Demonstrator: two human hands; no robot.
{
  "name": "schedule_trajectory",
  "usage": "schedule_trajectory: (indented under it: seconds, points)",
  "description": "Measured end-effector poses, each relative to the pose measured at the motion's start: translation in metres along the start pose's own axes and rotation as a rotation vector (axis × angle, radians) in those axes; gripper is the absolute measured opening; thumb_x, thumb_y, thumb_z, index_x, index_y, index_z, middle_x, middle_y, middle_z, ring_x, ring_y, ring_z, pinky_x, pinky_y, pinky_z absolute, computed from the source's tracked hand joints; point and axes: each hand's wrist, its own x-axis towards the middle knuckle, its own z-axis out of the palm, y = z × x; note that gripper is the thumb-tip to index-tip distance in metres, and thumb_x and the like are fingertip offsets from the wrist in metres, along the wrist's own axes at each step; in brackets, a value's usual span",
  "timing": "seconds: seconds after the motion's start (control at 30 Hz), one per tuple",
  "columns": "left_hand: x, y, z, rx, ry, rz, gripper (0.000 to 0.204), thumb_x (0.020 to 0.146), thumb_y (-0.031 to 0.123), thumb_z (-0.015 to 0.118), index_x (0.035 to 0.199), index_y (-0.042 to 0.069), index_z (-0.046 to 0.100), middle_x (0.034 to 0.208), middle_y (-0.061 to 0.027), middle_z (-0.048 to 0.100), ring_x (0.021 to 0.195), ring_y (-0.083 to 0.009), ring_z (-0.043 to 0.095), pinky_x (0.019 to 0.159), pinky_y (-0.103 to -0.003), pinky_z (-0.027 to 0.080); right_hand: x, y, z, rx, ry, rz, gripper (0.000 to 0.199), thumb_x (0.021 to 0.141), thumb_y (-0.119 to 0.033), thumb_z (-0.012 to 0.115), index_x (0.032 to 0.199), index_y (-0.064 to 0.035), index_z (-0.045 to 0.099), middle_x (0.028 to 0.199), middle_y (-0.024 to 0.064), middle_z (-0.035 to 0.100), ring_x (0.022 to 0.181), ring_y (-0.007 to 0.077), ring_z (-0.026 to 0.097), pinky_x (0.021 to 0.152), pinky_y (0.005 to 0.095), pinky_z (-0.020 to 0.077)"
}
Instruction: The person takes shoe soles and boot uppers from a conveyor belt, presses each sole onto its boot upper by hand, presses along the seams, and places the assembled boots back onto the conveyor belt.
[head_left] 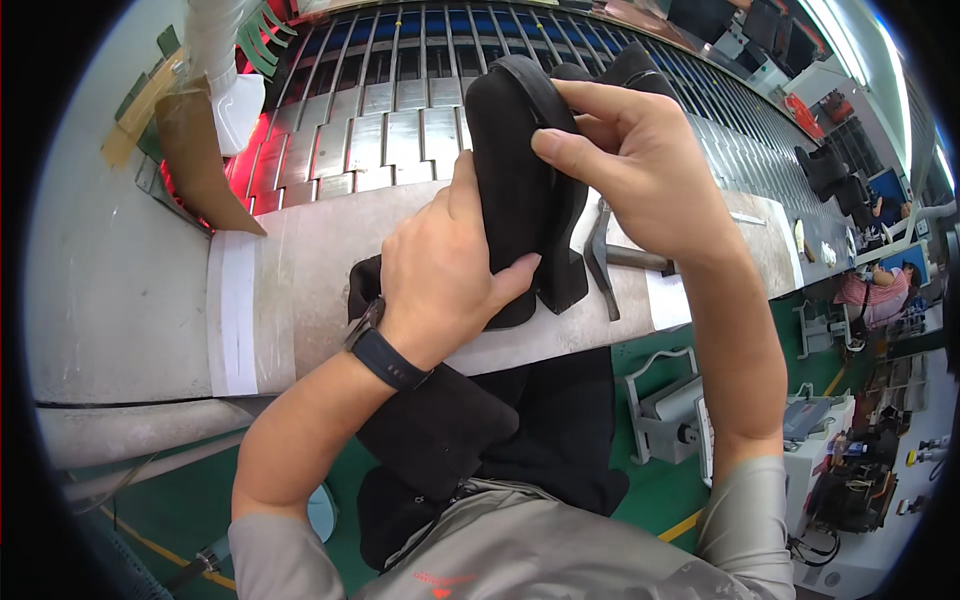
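Both hands are closed on one black shoe upper (525,190), held above the near edge of a grey workbench (300,290). Left hand (440,270) grips the lower part of the piece, palm wrapped against its left side, thumb pressed across the front near the bottom edge. A dark wristband (388,358) sits on that wrist. Right hand (635,170) holds the upper part, thumb laid over the front face just below the bound rim, the other fingers curled behind. The upper stands roughly upright, its lower flaps hanging close to the bench surface; whether they touch it cannot be told.

A hammer (610,255) lies on the bench just right of the upper, partly hidden behind the right hand. Beyond the bench runs a slatted metal conveyor (400,110). A brown cardboard piece (200,160) leans at the far left beside a white pipe (220,50). Black fabric (470,430) rests on the person's lap below the bench edge. Another person (880,295) in a striped top works well apart on the right.
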Motion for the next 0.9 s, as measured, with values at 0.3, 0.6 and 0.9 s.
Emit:
schedule_trajectory:
  seconds: [0.3,0.6,0.9]
  points:
    - [-0.003,-0.006,0.004,-0.012,0.054,0.054,0.109,0.074,0.027,0.094,0.161,-0.005,0.036,0.112,-0.0243,0.074,0.097,-0.0438,0.075,0.08,-0.051,0.06,0.019,-0.023,-0.011,-0.308,-0.157,0.046,0.038,0.096,-0.012,0.076,0.124,0.012,0.072,0.089,0.0148,0.08,0.075,0.0098,0.068,0.069,0.03,0.0574]
    - [0.007,-0.005,-0.002,0.0,-0.035,-0.02,0.109,0.076,0.029,0.093,0.16,-0.009,0.033,0.112,-0.0257,0.074,0.095,-0.0432,0.075,0.08,-0.051,0.06,0.028,-0.025,0.002,-0.501,-0.124,-0.037,0.027,0.095,-0.015,0.072,0.095,0.011,0.069,0.069,0.0247,0.068,0.063,0.0405,0.067,0.068,0.0455,0.0564]
    - [0.008,-0.012,-0.004,-0.019,-0.048,-0.093,0.102,0.079,0.033,0.09,0.158,-0.001,0.037,0.114,-0.0255,0.075,0.098,-0.046,0.074,0.081,-0.054,0.059,0.001,-0.027,0.035,-0.818,-0.031,-0.027,0.041,0.088,-0.013,0.076,0.116,0.0129,0.063,0.09,0.0302,0.074,0.09,0.048,0.075,0.082,0.0504,0.061]
